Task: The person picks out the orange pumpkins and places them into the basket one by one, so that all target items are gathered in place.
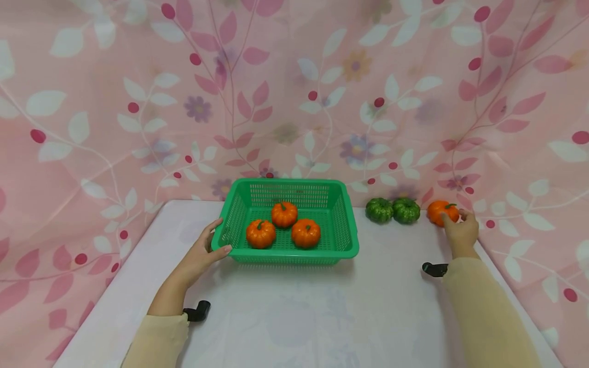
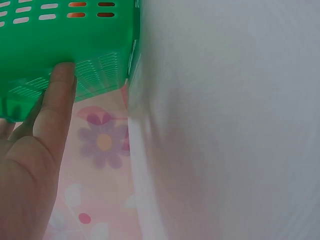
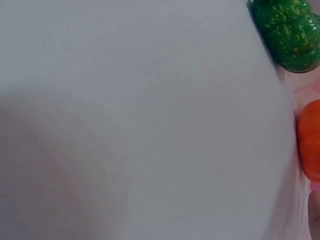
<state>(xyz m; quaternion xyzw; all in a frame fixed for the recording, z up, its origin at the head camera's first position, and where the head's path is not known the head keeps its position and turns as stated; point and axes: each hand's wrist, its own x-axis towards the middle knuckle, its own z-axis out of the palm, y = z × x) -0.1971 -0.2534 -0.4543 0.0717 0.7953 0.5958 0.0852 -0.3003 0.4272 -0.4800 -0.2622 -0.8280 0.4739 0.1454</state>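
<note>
Three orange toy pumpkins, one at the left [image 1: 261,234], one at the back [image 1: 284,214] and one at the right [image 1: 306,233], sit inside a green plastic basket [image 1: 294,254]. My left hand [image 1: 200,258] spans the basket's near left corner, thumb along the front and fingers at the left side. In the left wrist view a straight digit touches the outer wall [image 2: 30,50]. At the table's far right, my right hand [image 1: 461,232] is around the near right side of another orange pumpkin [image 1: 439,211]. The right wrist view shows a fingertip [image 3: 314,212] slightly apart from that pumpkin [image 3: 311,140].
Two green toy pumpkins, a left one [image 1: 379,210] and a right one [image 1: 407,210], sit side by side between the basket and the orange pumpkin. A floral pink curtain [image 1: 285,128] rises behind the white table [image 1: 294,317]. Black wrist cameras project from both sleeves.
</note>
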